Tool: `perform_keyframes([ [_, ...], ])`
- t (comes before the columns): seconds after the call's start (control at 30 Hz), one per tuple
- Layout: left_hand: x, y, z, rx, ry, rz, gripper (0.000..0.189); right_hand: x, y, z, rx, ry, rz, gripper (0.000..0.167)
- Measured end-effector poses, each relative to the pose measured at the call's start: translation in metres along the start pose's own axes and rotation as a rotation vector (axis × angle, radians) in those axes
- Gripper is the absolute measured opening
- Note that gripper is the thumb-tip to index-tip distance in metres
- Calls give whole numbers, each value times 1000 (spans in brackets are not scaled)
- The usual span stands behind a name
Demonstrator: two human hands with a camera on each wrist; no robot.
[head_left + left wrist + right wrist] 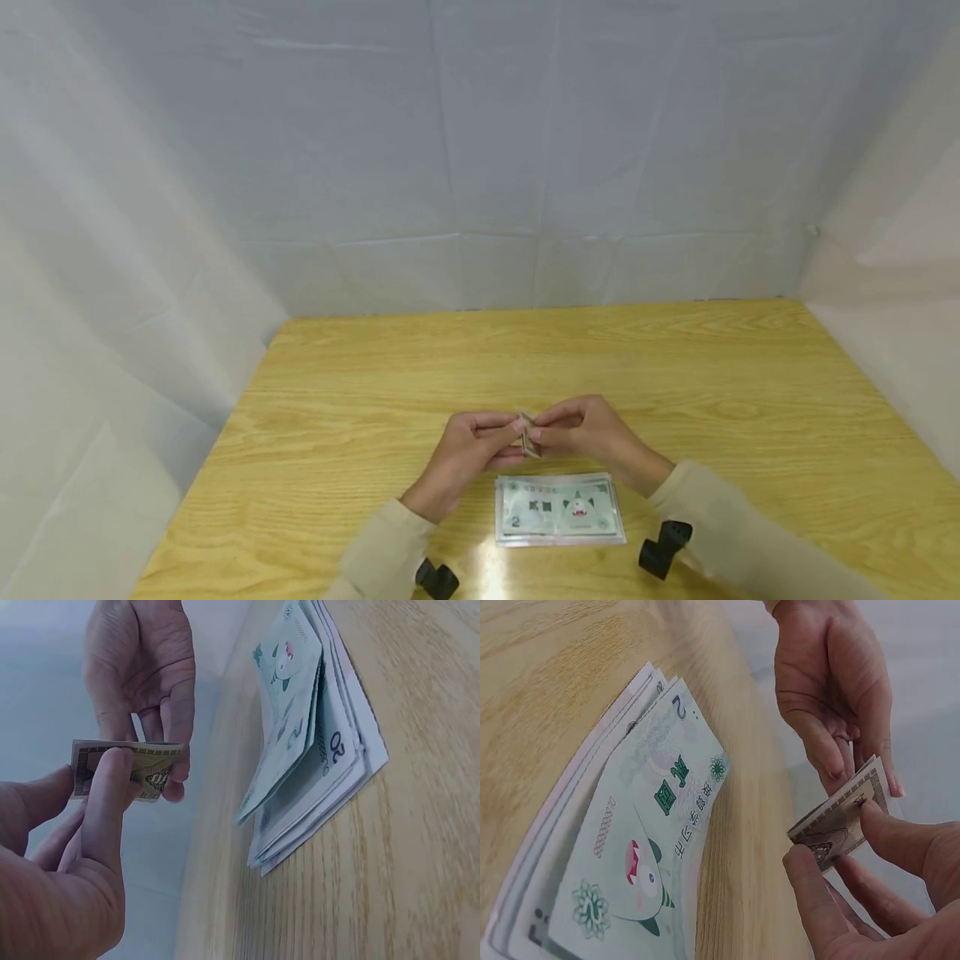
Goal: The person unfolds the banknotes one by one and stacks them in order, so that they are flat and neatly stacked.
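Observation:
Both hands meet over the table, in front of my body. Between them is a small brown play banknote [531,443], folded over on itself, its printed face showing in the left wrist view. My left hand [471,450] pinches one side of it between thumb and fingers. The opposite side is pinched by the thumb and fingers of my right hand [588,433]. Nearer my body, below the hands, lies a stack of play banknotes [558,533]. A green 2 note [652,825] tops it, lifting apart from the notes beneath, one of which reads 50 in the left wrist view.
The wooden table [337,392] extends to both sides and behind the hands. White sheeting [487,150] hangs at the back and along both sides. Black wrist cameras [664,550] sit at the sleeves.

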State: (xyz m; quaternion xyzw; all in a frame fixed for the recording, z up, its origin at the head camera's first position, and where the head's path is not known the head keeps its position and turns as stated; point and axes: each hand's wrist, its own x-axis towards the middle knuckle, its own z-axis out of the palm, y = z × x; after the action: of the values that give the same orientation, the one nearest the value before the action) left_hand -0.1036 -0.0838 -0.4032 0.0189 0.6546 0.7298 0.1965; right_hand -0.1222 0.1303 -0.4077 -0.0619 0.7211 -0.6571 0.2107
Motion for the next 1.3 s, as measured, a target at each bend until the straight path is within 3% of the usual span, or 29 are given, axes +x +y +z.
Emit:
perform_keyframes([
  [0.3,1,-2,2,6,5,2,38,-7,-5,7,-135,-36,-13,47],
  [0.5,0,-1,4,24,-14,12,34,-13,-10,6,-122,-48,-7,45],
  [0.83,-9,-1,6,144,6,54,31,-31,-13,-8,-109,-38,9,35],
  [1.0,-14,-1,5,225,22,30,28,-43,-11,-18,-163,19,69,37],
  [1.3,-22,-7,2,370,-50,-4,29,-55,11,-27,-178,9,76,24],
])
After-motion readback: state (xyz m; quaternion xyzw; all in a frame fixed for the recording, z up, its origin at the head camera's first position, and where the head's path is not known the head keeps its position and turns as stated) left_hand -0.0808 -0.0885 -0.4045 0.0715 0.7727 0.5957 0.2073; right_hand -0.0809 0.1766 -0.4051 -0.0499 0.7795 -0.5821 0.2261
